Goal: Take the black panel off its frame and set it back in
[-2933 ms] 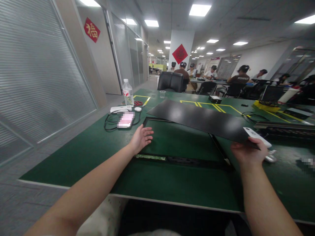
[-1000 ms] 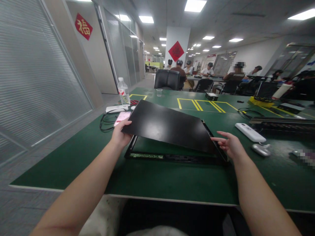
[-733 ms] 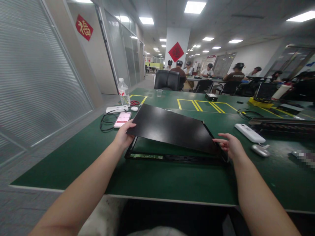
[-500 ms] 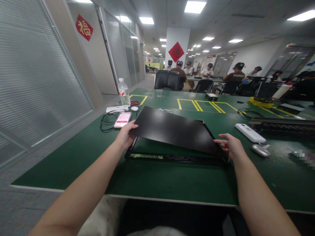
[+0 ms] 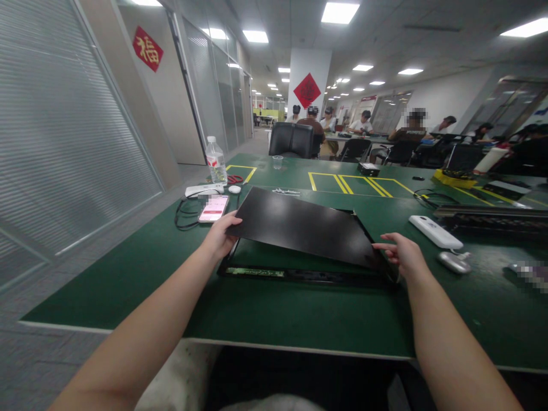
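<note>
My left hand pinches the left edge of a thin, dark display panel, thumb on top. That side of the panel is tilted up. Its right end sits low over a slim black frame lying on the green table. A green circuit strip shows along the frame's near left side. My right hand is at the frame's right side, its fingers bent around that edge and a fingertip touching the panel's right corner. The far part of the frame is mostly hidden under the panel.
Left of the panel are a phone, a black cable, a water bottle and red-handled scissors. To the right lie a white device, a silver mouse-like object and long dark parts. A plastic cup stands beyond.
Almost nothing differs. The panel's raised left side and my left hand have shifted very slightly right and down; my right hand keeps its place.
</note>
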Action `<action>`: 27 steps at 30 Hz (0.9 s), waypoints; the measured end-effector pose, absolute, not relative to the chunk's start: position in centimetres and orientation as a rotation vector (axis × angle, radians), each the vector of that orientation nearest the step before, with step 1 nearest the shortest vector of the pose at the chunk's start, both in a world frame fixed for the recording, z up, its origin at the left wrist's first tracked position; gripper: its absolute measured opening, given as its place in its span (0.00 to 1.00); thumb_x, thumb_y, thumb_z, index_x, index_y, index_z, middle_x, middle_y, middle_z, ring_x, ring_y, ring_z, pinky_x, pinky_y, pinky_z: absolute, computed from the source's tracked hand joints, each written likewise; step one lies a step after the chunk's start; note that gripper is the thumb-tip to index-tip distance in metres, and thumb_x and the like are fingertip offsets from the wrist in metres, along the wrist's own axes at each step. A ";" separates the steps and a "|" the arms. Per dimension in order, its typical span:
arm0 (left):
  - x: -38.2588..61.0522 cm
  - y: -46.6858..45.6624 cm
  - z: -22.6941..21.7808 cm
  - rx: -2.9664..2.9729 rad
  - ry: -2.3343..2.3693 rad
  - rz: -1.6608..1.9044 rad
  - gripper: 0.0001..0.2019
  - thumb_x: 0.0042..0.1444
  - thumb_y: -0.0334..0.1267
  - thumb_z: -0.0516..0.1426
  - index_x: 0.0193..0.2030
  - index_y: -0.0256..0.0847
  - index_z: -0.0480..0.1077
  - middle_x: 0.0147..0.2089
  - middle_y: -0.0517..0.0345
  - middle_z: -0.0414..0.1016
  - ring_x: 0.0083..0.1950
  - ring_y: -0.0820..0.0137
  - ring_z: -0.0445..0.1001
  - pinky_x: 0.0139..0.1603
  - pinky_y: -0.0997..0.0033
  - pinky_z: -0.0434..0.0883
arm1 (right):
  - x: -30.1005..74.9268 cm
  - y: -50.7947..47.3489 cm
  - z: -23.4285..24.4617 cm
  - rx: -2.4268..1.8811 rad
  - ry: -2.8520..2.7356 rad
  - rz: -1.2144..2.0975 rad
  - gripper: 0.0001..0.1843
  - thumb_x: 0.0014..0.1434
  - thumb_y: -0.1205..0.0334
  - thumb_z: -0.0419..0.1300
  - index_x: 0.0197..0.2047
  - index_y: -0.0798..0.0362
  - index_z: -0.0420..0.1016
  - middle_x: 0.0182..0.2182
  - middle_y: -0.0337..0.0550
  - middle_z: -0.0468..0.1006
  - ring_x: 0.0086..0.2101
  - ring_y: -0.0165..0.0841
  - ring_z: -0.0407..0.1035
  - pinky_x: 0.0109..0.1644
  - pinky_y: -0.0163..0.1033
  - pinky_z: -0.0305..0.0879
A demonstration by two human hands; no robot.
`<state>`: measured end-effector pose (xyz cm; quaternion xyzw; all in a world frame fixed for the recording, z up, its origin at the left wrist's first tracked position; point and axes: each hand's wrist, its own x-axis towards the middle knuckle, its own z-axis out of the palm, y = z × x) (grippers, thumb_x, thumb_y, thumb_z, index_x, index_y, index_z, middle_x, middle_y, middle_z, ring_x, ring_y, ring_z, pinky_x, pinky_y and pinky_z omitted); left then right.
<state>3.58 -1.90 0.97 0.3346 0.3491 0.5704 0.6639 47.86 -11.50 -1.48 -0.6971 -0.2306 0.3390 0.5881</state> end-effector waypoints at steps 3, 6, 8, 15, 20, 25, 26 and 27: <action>3.6 -1.9 0.9 0.768 0.792 1.276 0.20 0.39 0.24 0.61 0.43 0.32 0.81 0.34 0.53 0.83 0.30 0.70 0.77 0.30 0.76 0.75 | 48.0 -11.4 -1.7 -1.638 -0.545 0.781 0.11 0.50 0.60 0.63 0.38 0.53 0.73 0.26 0.57 0.82 0.17 0.28 0.57 0.17 0.31 0.44; 3.6 -1.8 0.8 0.773 0.791 1.276 0.19 0.38 0.24 0.61 0.41 0.32 0.81 0.34 0.53 0.83 0.30 0.70 0.77 0.31 0.76 0.75 | 48.2 -11.3 -1.8 -1.655 -0.559 0.765 0.11 0.50 0.60 0.63 0.37 0.52 0.73 0.27 0.57 0.82 0.17 0.28 0.57 0.17 0.32 0.44; 3.6 -1.8 0.7 0.775 0.796 1.275 0.19 0.37 0.24 0.61 0.41 0.32 0.81 0.34 0.53 0.83 0.30 0.69 0.78 0.31 0.76 0.75 | 48.2 -11.3 -2.0 -1.660 -0.573 0.737 0.10 0.49 0.60 0.63 0.36 0.52 0.73 0.26 0.56 0.82 0.17 0.28 0.56 0.17 0.32 0.44; 3.5 -1.5 0.4 0.789 0.795 1.260 0.21 0.36 0.25 0.62 0.42 0.31 0.81 0.33 0.53 0.83 0.30 0.68 0.78 0.31 0.75 0.75 | 48.3 -11.5 -2.8 -1.809 -0.758 0.561 0.13 0.48 0.55 0.64 0.37 0.52 0.77 0.28 0.52 0.84 0.20 0.31 0.60 0.21 0.36 0.55; 3.4 -1.4 0.3 0.822 0.809 1.245 0.20 0.35 0.25 0.63 0.40 0.31 0.80 0.32 0.53 0.82 0.29 0.69 0.76 0.28 0.76 0.72 | 48.2 -11.6 -2.9 -2.004 -0.951 0.377 0.15 0.51 0.53 0.62 0.39 0.51 0.81 0.33 0.49 0.86 0.30 0.39 0.73 0.30 0.39 0.62; 3.3 -1.4 0.2 0.854 0.837 1.244 0.18 0.33 0.27 0.63 0.37 0.33 0.80 0.31 0.55 0.80 0.28 0.69 0.75 0.27 0.75 0.71 | 47.6 -11.6 -2.2 -2.135 -1.016 0.275 0.12 0.52 0.54 0.61 0.36 0.50 0.81 0.33 0.48 0.86 0.37 0.43 0.76 0.36 0.42 0.63; 3.3 -1.4 0.1 0.857 0.844 1.244 0.18 0.33 0.28 0.64 0.36 0.33 0.80 0.30 0.55 0.80 0.28 0.69 0.75 0.26 0.75 0.70 | 47.6 -11.6 -2.1 -2.147 -1.026 0.259 0.12 0.53 0.54 0.61 0.36 0.50 0.82 0.33 0.48 0.86 0.37 0.43 0.76 0.37 0.42 0.63; 3.3 -1.4 0.1 0.859 0.850 1.243 0.18 0.32 0.28 0.64 0.36 0.32 0.80 0.30 0.55 0.80 0.28 0.69 0.74 0.26 0.75 0.70 | 47.6 -11.6 -2.1 -2.159 -1.037 0.246 0.12 0.53 0.54 0.62 0.36 0.50 0.82 0.32 0.48 0.86 0.37 0.44 0.76 0.37 0.42 0.63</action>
